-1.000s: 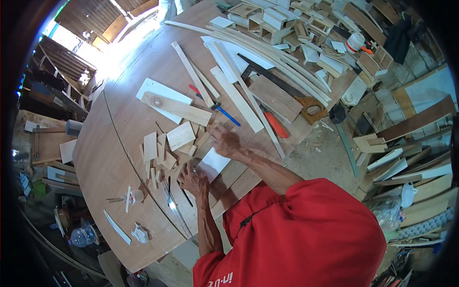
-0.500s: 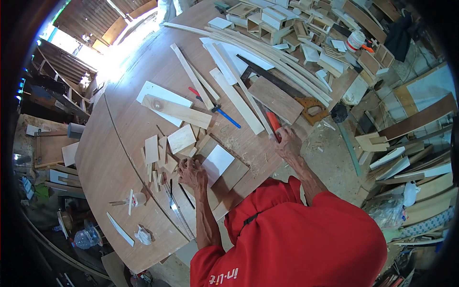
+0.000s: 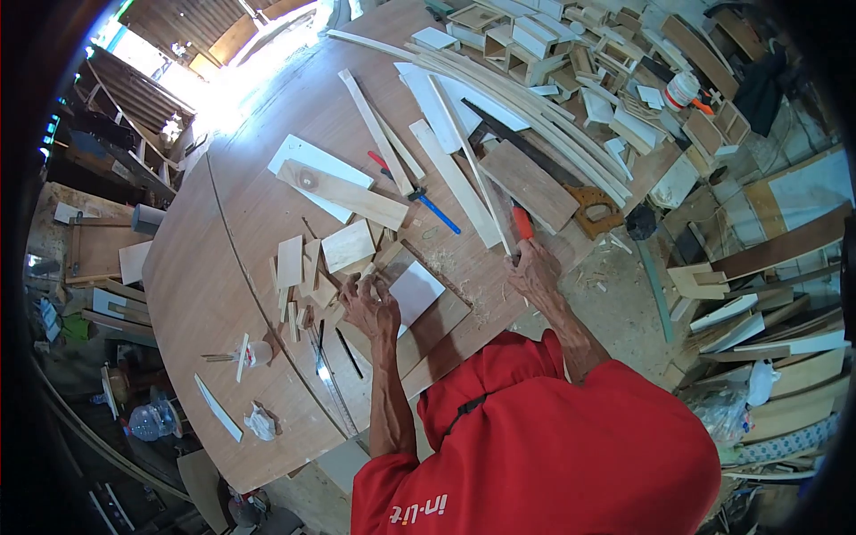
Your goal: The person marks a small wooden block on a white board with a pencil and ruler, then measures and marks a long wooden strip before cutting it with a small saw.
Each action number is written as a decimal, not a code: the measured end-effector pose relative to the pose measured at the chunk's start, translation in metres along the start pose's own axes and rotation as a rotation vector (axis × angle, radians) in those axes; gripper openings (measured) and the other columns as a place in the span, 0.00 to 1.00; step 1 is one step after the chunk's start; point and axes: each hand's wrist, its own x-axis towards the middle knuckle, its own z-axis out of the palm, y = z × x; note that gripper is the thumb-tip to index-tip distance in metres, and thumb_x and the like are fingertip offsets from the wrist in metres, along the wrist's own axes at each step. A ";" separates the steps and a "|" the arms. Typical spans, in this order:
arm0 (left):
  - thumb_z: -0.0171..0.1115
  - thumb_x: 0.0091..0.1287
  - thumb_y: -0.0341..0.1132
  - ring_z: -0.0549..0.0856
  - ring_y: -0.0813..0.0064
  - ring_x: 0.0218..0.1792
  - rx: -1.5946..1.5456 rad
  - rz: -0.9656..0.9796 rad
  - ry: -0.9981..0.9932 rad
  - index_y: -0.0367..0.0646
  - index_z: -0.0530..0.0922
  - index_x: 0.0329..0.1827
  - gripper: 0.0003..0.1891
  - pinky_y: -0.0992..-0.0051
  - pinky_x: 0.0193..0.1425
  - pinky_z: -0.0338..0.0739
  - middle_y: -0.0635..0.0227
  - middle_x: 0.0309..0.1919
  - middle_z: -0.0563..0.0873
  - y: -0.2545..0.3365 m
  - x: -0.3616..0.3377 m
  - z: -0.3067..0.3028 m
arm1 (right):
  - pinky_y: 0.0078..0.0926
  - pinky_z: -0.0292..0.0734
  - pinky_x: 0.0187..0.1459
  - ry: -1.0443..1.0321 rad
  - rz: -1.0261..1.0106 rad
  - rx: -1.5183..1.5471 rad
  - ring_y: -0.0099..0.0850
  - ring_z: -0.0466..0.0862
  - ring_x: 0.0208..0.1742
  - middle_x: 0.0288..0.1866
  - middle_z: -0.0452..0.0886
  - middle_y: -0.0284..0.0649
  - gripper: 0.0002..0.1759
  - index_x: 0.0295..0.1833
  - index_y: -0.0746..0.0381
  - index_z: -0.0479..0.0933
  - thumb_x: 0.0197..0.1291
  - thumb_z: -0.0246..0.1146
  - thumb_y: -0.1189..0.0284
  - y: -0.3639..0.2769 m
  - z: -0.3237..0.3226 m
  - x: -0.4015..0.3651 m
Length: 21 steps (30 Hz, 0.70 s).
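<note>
My left hand (image 3: 372, 308) rests with bent, spread fingers at the left edge of a white rectangular piece (image 3: 417, 294), which lies on a wooden board (image 3: 448, 323). Small light wood blocks (image 3: 349, 246) are just beyond its fingertips. My right hand (image 3: 537, 272) is closed round the near end of a long thin wooden strip (image 3: 468, 152) at the table's front edge. Beside those fingers is an orange-red object (image 3: 522, 223), partly hidden. A brown board (image 3: 529, 185) and a handsaw with a wooden handle (image 3: 596, 210) lie past the right hand.
The table (image 3: 267, 214) also bears a blue-and-black clamp-like tool (image 3: 437, 212), pale planks (image 3: 343, 194), a metal ruler (image 3: 334, 388), a small cup (image 3: 259, 354) and wood shavings. Stacked wooden boxes (image 3: 526, 40) stand at the back right. Offcuts (image 3: 758, 321) lean at the right.
The view has shifted slightly, so the table's things appear further right. The thin strip has swung a little to the right at its far end. My left hand has moved slightly away from me.
</note>
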 end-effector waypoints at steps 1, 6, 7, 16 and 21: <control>0.63 0.60 0.35 0.70 0.54 0.64 -0.020 0.020 -0.003 0.46 0.85 0.49 0.14 0.48 0.62 0.65 0.62 0.60 0.75 0.000 0.001 0.000 | 0.44 0.77 0.45 -0.086 0.083 0.124 0.46 0.82 0.43 0.38 0.80 0.47 0.15 0.42 0.63 0.74 0.59 0.63 0.62 -0.003 -0.004 -0.001; 0.64 0.58 0.31 0.71 0.52 0.63 -0.109 0.104 0.007 0.40 0.84 0.48 0.15 0.51 0.65 0.66 0.58 0.57 0.77 0.013 0.004 -0.003 | 0.49 0.76 0.41 -0.093 0.116 0.134 0.51 0.84 0.36 0.34 0.82 0.49 0.14 0.44 0.62 0.74 0.67 0.56 0.61 -0.010 0.000 -0.004; 0.64 0.57 0.30 0.72 0.52 0.62 -0.144 0.132 -0.016 0.40 0.83 0.48 0.14 0.53 0.66 0.66 0.56 0.56 0.78 0.017 0.005 -0.003 | 0.51 0.76 0.40 -0.086 0.123 0.124 0.52 0.84 0.36 0.33 0.82 0.51 0.14 0.45 0.62 0.74 0.69 0.53 0.62 -0.009 0.005 -0.004; 0.66 0.64 0.33 0.84 0.57 0.51 -0.749 -0.020 -0.344 0.35 0.78 0.54 0.18 0.65 0.53 0.78 0.48 0.50 0.81 0.071 0.026 0.009 | 0.47 0.75 0.36 0.013 0.036 0.381 0.53 0.83 0.35 0.29 0.81 0.52 0.12 0.45 0.62 0.72 0.72 0.51 0.64 -0.042 0.003 -0.023; 0.57 0.74 0.41 0.83 0.69 0.48 -1.071 -0.238 -0.391 0.32 0.70 0.62 0.22 0.68 0.45 0.81 0.55 0.46 0.82 0.137 0.072 -0.014 | 0.43 0.75 0.35 -0.191 -0.100 0.774 0.49 0.84 0.34 0.29 0.81 0.49 0.12 0.45 0.62 0.72 0.71 0.52 0.64 -0.078 0.029 -0.044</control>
